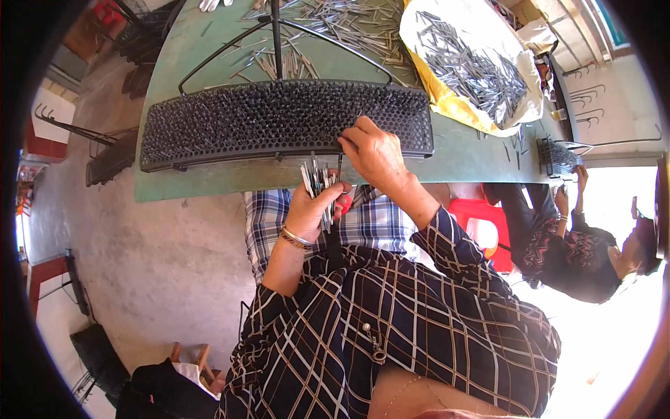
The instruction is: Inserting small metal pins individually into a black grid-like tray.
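Note:
My left hand (pixel 308 209) is closed round a bundle of thin metal rods (pixel 319 183), silver and dark, just in front of the table's near edge. Their ends stick up past the thumb, and a patch of red (pixel 343 204) shows beside the fingers. Above and to the right, my right hand (pixel 375 152) pinches its fingers together at the front edge of a long black rack (pixel 237 155). What lies in that pinch is too small to make out. The rack is curved in this view and full of small round holes; dark rod ends fill most of them, while the front rows show bare holes.
Loose rods (pixel 349 28) lie scattered on the green table (pixel 481 150) behind the rack's black metal frame (pixel 278 42). A yellow-and-white sack (pixel 431 105) of rods lies at the right. Beyond it another person (pixel 579 251) handles a similar rack (pixel 558 159), near a red stool (pixel 481 216).

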Available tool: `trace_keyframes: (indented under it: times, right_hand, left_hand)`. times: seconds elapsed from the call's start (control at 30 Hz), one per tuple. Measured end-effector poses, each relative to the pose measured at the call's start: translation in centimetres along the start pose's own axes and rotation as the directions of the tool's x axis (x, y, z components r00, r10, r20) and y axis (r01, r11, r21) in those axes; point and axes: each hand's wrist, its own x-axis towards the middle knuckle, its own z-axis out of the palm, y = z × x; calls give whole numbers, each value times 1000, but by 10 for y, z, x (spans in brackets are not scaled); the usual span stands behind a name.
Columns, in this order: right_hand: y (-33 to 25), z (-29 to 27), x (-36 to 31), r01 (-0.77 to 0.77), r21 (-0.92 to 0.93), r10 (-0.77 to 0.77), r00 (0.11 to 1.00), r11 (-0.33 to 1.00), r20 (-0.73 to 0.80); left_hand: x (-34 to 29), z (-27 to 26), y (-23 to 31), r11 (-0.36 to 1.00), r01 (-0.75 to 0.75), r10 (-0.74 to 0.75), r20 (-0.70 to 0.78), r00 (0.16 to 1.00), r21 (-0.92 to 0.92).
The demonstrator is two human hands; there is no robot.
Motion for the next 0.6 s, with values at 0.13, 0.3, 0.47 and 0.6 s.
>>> trace_keyframes:
  times: [0.13, 0.3, 0.47, 0.6]
  right_hand:
    - [-1, 3, 4, 20, 80, -17, 999, 997, -38]
    - [0, -8, 15, -53, 297, 104, 982, 954, -158]
    - [5, -7, 8, -147, 346, 210, 966, 926, -150]
    - [5, 3, -5, -77, 362, 141, 978, 929, -155]
  left_hand:
    - [-1, -5, -2, 1000, -17, 17, 7, 1000, 1]
    - [-1, -3, 0, 1000, -9, 9, 2, 1000, -5]
    - [0, -3, -3, 1000, 0, 0, 7, 1000, -22]
    - [-1, -5, -4, 999, -9, 10, 27, 1000, -39]
